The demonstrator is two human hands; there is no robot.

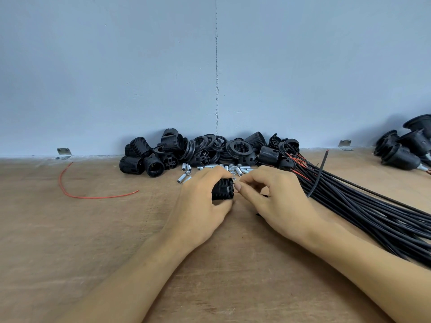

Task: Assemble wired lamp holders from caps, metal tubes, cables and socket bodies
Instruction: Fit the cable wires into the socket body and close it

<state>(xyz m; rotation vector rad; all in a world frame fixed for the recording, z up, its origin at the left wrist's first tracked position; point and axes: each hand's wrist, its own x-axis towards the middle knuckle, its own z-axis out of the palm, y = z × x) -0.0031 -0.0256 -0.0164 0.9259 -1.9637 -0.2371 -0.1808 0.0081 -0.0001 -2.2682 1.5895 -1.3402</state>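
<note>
Gripping the socket body (222, 189) mid-table, the left hand (201, 203) curls snugly round it. At its three o'clock, the right hand (277, 199) pinches against its end, though I cannot tell what it pinches. The cables (363, 206) lie at three o'clock.

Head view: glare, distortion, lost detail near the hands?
Head view: soft even light, no glare, faint shadows under left hand and right hand; forearms stretch toward lower corners; black socket body shows little detail; what the right hand pinches is hidden.

On the wooden table (93, 241), black socket parts (210, 150) are heaped far centre, metal tubes (184, 177) scattered nearer, black cables (373, 213) laid right, a red wire (70, 187) left.
</note>
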